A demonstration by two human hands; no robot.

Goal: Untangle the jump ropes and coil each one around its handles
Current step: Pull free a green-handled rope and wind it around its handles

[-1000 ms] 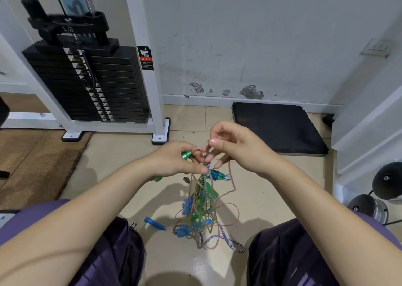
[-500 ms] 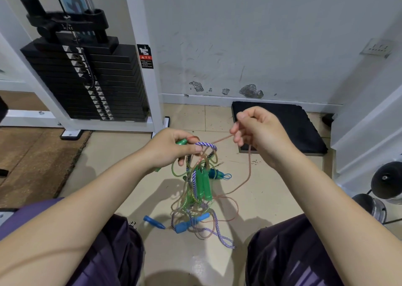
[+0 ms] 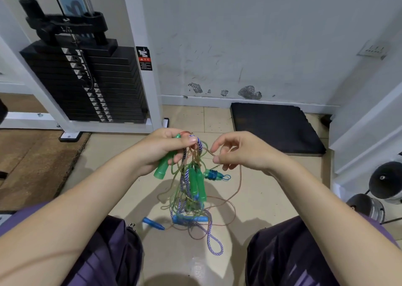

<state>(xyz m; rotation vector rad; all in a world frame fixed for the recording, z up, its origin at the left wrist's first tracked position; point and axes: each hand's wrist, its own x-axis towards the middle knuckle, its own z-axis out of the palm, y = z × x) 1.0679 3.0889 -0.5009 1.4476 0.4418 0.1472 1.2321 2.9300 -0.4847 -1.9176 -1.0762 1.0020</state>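
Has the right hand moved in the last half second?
Yes. The right hand has dropped from in front of the black mat down and left, toward the left hand.

Counts taken outward from the weight stack [image 3: 87,83]. Green handles: three, namely one green handle [image 3: 164,165] gripped in the left hand [image 3: 162,147], and a hanging pair [image 3: 196,182] below and right of it. Blue handles: three, being one wrapped in cord [image 3: 214,174], one in the tangle [image 3: 189,218], one lying apart [image 3: 153,223]. Rope kinds: three, green, pinkish and a blue-white braid [image 3: 214,244]; how many of each cannot be told. Hands: two, the right hand [image 3: 241,153] included. Floor mats: one black mat [image 3: 276,127]. Round weights, far right of the stack: three [image 3: 386,182].
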